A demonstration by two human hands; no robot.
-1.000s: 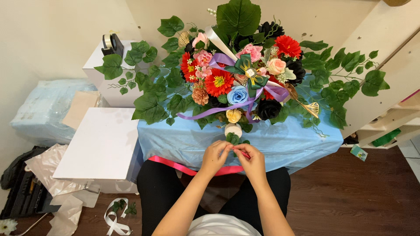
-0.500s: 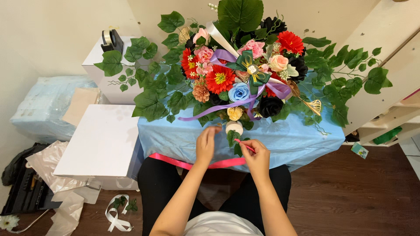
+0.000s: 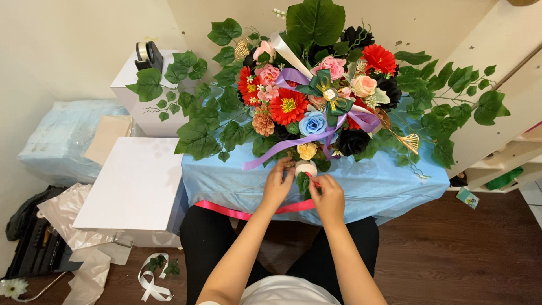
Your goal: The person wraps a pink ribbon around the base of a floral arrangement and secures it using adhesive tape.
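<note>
A large artificial flower arrangement with red, pink, blue and black blooms, ivy leaves and a lilac ribbon lies on a table under a light blue cloth. At its near edge sits a small white bloom with green leaves. My left hand pinches at the stem just left of that bloom. My right hand is closed on a thin red strip beside the leaves. A pink ribbon runs along the table's front edge under both hands.
A white box stands left of the table, a taller white box with a tape dispenser behind it. Plastic-wrapped bundles, crumpled wrap and a white ribbon scrap lie on the wooden floor. Shelving stands at right.
My hands drew slightly apart half a second ago and have closed in again on the white bloom's stem. The arrangement has not moved.
</note>
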